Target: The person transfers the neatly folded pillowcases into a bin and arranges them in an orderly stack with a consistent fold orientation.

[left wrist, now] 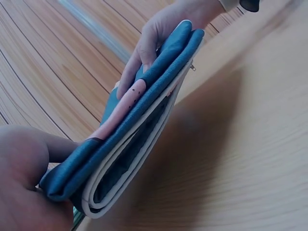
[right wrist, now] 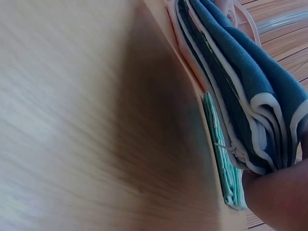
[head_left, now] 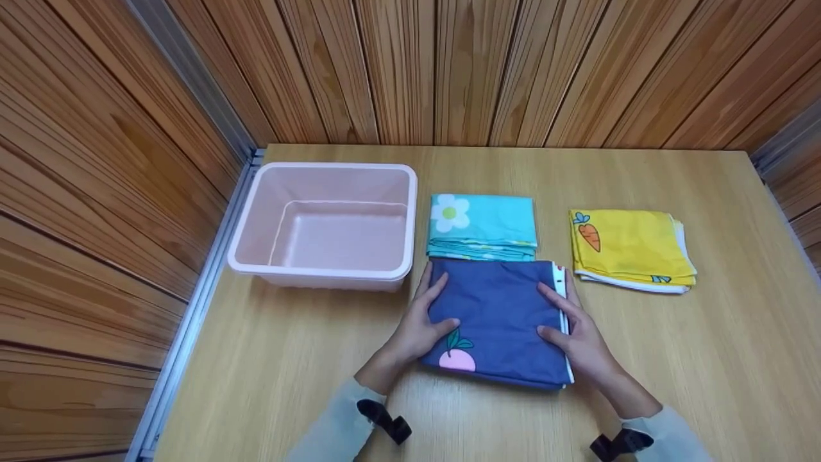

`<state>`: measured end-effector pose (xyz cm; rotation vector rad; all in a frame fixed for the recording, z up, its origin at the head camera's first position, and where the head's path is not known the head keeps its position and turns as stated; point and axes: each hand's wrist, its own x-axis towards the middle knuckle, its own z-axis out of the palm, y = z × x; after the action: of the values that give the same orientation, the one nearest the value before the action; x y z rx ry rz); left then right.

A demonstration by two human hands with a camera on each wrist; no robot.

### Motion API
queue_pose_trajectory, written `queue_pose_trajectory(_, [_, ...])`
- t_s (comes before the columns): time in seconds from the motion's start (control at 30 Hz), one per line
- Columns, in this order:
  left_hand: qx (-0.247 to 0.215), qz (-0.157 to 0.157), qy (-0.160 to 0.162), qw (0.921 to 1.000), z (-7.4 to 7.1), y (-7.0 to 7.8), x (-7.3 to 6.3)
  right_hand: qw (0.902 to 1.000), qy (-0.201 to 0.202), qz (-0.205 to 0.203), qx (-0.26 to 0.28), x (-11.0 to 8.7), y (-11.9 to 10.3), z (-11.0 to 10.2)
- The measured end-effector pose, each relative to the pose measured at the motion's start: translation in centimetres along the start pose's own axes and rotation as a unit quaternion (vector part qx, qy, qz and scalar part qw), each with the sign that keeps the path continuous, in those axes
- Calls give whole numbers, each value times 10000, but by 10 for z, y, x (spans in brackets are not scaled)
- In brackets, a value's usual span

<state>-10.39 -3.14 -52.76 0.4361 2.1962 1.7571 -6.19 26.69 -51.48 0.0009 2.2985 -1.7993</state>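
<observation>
A folded navy cloth [head_left: 497, 305], with a pink fruit print near its front left corner and white-edged layers on its right, is held between both hands. My left hand [head_left: 414, 330] grips its left side, thumb on top. On the opposite side my right hand [head_left: 584, 340] grips it the same way. Both wrist views show the cloth [left wrist: 144, 103] raised and tilted over the table, with a shadow below. A small zipper pull [left wrist: 193, 67] hangs at its edge. Just behind it lies a folded turquoise cloth [head_left: 490, 218] with a white flower, partly overlapped in the head view.
On the left stands a pink plastic basin [head_left: 322, 274] with nothing inside. A folded yellow cloth [head_left: 632, 247] with a carrot print lies at the right of the wooden table [head_left: 269, 372]. Wood-panelled walls [head_left: 404, 70] border the back and sides.
</observation>
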Motion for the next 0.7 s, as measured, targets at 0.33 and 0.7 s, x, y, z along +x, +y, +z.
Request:
queue_pose_trajectory(0.33, [-120,-47,73,9999,-1,11,2,9994,-47,47,331,0,-10,-6])
queue_pose_trajectory(0.7, [-84,-20,136,9999,-1,24,4,9980,-24,-18,638,1,-21,-12])
